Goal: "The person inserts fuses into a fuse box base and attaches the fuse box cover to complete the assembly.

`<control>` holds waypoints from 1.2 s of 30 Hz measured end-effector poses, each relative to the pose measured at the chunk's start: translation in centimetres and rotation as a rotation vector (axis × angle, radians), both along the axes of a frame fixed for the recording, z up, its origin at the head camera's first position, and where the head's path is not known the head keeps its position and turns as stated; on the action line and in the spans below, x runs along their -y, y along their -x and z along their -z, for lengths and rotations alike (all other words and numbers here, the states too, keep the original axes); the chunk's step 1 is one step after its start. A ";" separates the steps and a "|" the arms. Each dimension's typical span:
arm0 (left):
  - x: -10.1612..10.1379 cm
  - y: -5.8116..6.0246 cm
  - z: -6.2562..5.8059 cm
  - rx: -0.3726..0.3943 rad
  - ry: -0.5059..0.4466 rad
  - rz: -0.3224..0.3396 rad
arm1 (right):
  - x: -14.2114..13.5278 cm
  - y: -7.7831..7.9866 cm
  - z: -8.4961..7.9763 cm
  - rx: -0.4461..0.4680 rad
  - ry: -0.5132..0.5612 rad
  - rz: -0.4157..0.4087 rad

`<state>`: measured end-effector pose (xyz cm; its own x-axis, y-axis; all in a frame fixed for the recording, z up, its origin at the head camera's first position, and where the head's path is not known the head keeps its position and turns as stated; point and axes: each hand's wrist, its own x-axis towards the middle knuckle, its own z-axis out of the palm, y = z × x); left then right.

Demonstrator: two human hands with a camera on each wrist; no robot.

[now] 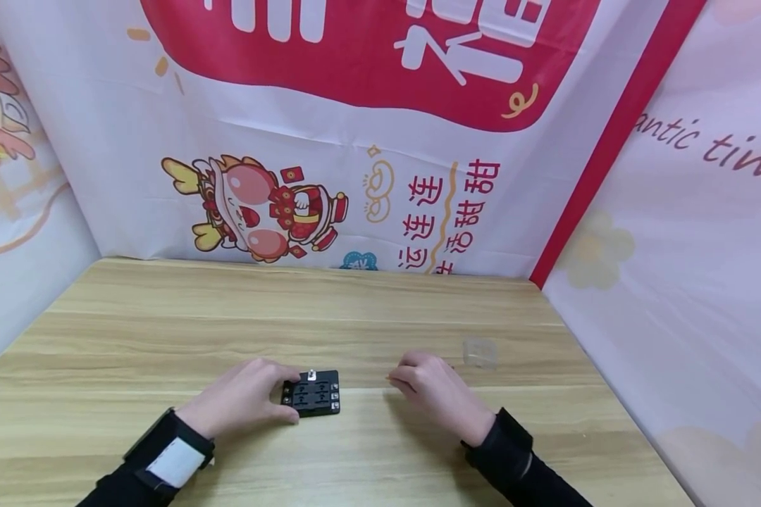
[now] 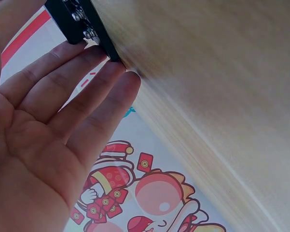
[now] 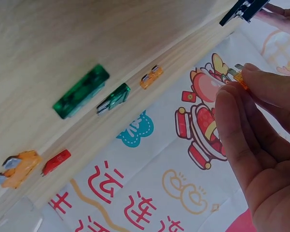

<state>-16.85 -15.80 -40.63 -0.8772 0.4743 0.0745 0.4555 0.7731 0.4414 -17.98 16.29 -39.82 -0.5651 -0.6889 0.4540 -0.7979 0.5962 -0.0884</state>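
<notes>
A black fuse block [image 1: 317, 394] with metal terminals lies on the table. My left hand [image 1: 250, 396] grips its left end, thumb at the near edge and fingers at the far edge. In the left wrist view the fingertips touch the side of the block [image 2: 97, 29]. My right hand [image 1: 432, 389], to the right of the block and apart from it, pinches a small orange blade fuse [image 3: 239, 78] between thumb and fingertips. The metal prongs of this fuse stick out past the fingers toward the block.
In the right wrist view, two green fuses [image 3: 82, 92], two more orange fuses [image 3: 20, 169] and a red fuse [image 3: 56, 162] lie on the table. A clear plastic case [image 1: 480, 352] sits beyond my right hand. Printed cloth walls [image 1: 368, 127] border the table.
</notes>
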 end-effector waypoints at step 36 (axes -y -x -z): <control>0.5 0.3 0.5 0.004 -0.024 0.052 | 5.9 0.5 -1.0 0.050 0.037 -0.116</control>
